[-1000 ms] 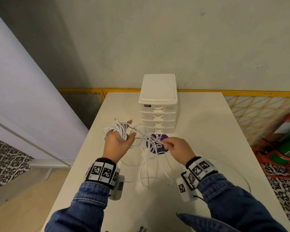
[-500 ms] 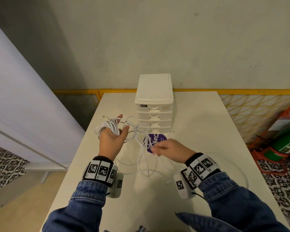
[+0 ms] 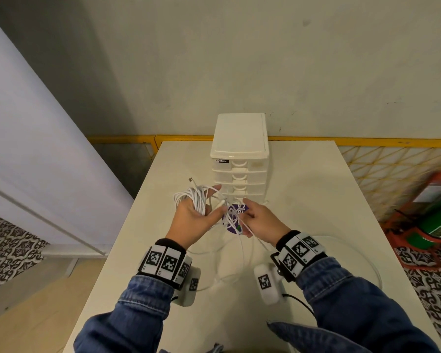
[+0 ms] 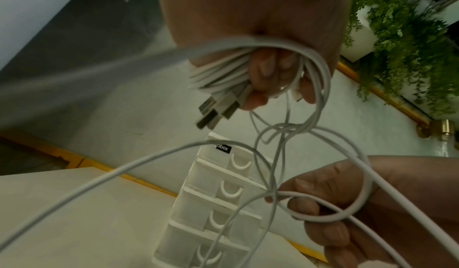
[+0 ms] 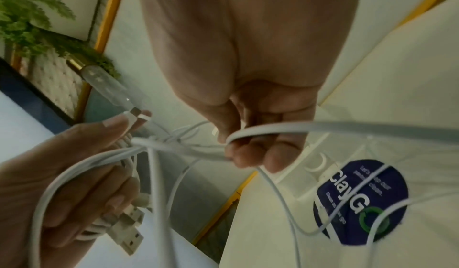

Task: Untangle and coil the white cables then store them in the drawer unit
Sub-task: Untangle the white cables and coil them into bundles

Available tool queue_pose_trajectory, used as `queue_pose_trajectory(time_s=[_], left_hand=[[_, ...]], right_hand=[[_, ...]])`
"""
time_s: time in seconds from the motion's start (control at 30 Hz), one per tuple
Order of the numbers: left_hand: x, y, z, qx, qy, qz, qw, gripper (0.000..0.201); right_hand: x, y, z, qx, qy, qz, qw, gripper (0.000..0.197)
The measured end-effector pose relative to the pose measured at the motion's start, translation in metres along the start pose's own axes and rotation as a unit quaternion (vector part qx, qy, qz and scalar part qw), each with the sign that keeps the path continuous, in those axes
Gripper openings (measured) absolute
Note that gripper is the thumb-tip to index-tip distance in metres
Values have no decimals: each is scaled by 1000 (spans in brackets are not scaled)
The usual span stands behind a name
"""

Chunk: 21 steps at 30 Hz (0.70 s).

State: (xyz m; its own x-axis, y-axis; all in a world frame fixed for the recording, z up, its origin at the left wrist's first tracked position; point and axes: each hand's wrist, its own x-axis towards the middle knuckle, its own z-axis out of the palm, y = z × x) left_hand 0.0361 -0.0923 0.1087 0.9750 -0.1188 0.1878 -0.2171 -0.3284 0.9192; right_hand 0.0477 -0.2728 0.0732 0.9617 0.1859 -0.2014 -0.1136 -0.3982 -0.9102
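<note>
Here, left hand (image 3: 191, 220): raised above the desk (image 3: 316, 200), its grip closed round a bundle of coiled white cables (image 3: 192, 200); the wrist view shows the fingers (image 4: 263, 72) curled over the loops, with several USB plugs (image 4: 218, 107) sticking out beside the fingertips.
Right hand (image 3: 261, 221): just beside the left, thumb and fingers (image 5: 248, 154) pinching a loose strand of the same white cable tangle (image 4: 285, 133).
Tangle: strands run between the two hands and cross in a knot there; further loops hang down to the desk and trail toward the person.
Long loop (image 3: 367, 256): lies on the desk to the right of the right forearm, curving in a wide arc.
Drawer unit (image 3: 239, 159): white, standing upright at the far middle of the desk, just beyond the hands; a stack of translucent drawers with curved handles, all pushed in; a small black label sits on the upper left of its front.
Purple round sticker (image 5: 360, 201): flat on the desk in front of the drawer unit, below the right hand, crossed by cable strands.
Sleeves: blue denim on both arms, with black-and-white patterned bands at the wrists.
</note>
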Motion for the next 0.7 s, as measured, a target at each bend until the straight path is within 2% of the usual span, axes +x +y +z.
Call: queue_pose_trajectory(time_s=[0.03,0.1,0.27,0.37,0.47,0.57,0.7], left_hand=[[0,1,1,0,-4,3,1000,40],[0,-1,0,-3,1,4,1000,42],[4,-17,-8,30,19,-27,999,49],[5,-17,-5,86,-4,-27,996,49],[7,-19,-2,187,2,-50,981,53],[8,-21,-2,244,1,-79,967,37],[4,-23,-2,205,15,-91,975,42]], right_hand=[[-1,-1,0,-4,-14,-1,1000,21],[-2,0,-1,7,-27,7,1000,23],[-1,3,-6,116,35,24,992,18],[-2,0,-6,133,57,9,989,14],[-5,-5,-6,145,59,-21,987,14],[-8,-10,-3,152,44,-49,986,16],[-8,-10,0,141,35,-86,986,34]])
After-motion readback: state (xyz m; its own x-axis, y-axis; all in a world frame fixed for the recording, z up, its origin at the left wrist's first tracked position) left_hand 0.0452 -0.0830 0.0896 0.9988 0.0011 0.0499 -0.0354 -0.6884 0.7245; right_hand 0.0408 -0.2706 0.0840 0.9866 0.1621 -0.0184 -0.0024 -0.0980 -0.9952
